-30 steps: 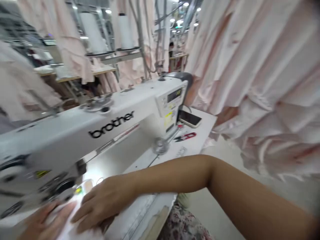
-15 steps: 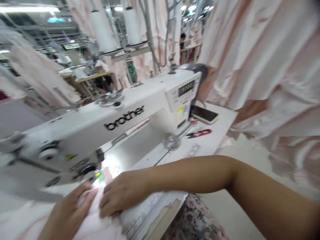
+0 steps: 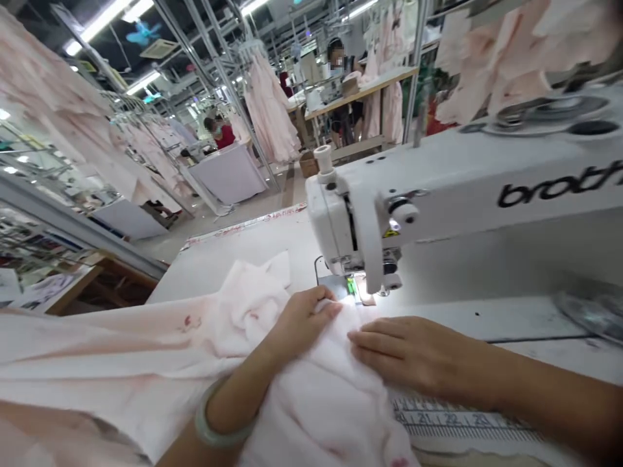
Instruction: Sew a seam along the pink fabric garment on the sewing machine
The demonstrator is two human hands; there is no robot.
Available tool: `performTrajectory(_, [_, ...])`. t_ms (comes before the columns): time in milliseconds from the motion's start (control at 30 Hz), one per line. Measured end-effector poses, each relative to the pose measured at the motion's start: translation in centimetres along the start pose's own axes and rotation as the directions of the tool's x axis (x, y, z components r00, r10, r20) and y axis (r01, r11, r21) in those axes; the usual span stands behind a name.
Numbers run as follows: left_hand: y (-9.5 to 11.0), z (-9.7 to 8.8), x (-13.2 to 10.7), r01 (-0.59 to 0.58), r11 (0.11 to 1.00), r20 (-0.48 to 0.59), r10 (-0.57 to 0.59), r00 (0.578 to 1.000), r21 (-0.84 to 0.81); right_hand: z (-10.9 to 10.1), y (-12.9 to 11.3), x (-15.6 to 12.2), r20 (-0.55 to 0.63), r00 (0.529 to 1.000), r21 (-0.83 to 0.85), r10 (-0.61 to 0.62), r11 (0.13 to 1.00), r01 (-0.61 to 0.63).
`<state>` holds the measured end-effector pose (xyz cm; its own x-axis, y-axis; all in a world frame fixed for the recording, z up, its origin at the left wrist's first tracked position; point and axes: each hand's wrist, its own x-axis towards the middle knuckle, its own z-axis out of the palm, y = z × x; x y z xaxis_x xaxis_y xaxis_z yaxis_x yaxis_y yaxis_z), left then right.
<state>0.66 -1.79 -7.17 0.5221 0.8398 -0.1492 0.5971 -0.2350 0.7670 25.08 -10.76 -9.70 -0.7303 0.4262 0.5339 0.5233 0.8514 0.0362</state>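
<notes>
Pale pink fabric (image 3: 321, 402) lies bunched on the sewing machine's table, its upper edge close to the lit needle area. My left hand (image 3: 304, 318) pinches a fold of it between thumb and fingers, just left of the presser foot. On the right edge of the fabric rests my right hand (image 3: 403, 350), fingers stretched forward and lying fairly flat. Above both hands stands the head of the white sewing machine (image 3: 335, 220). A small green and clear guide (image 3: 352, 287) sits beside the needle, whose tip I cannot make out.
A printed ruler strip (image 3: 442, 418) runs along the table's front edge. More fabric (image 3: 121, 344) spreads left over the table. A wooden-edged stand (image 3: 73, 279) is at the left. Hanging garments (image 3: 270, 97) and co-workers at other tables (image 3: 365, 91) are farther back.
The view has swung left, bringing the machine's head and the spread fabric into sight. The phone and red thread snips have left the picture. Both hands stay at the fabric by the needle.
</notes>
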Motion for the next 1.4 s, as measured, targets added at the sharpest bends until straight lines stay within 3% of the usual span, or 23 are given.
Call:
performTrajectory(100, [0.3,0.1,0.0,0.02,0.999,-0.028,-0.019,0.999,0.045,0.5,0.3,-0.3,-0.084,0.996,-0.039,-0.03,0.999,0.027])
performTrajectory(433, [0.4,0.6,0.5,-0.031,0.978,-0.048,0.041,0.998,0.205,2.0,0.7,-0.2,-0.217,0.974,0.019,0.064,0.998,-0.061])
performTrajectory(833, [0.6,1.3,0.5,-0.058,0.928,-0.074,0.092,0.993,0.368,2.1,1.9,-0.1,-0.115,0.992,-0.093,0.054,0.994,-0.065])
performTrajectory(1067, [0.8,1.5,0.8,0.006,0.926,-0.063,0.019,0.998,0.377,1.8,1.7,0.5,-0.133,0.989,-0.092,0.059,0.993,-0.071])
performTrajectory(1400, [2.0,2.3,3.0,0.014,0.896,-0.034,0.001,0.999,0.444,2.7,3.1,-1.2,-0.072,0.997,-0.187,0.042,0.981,-0.055])
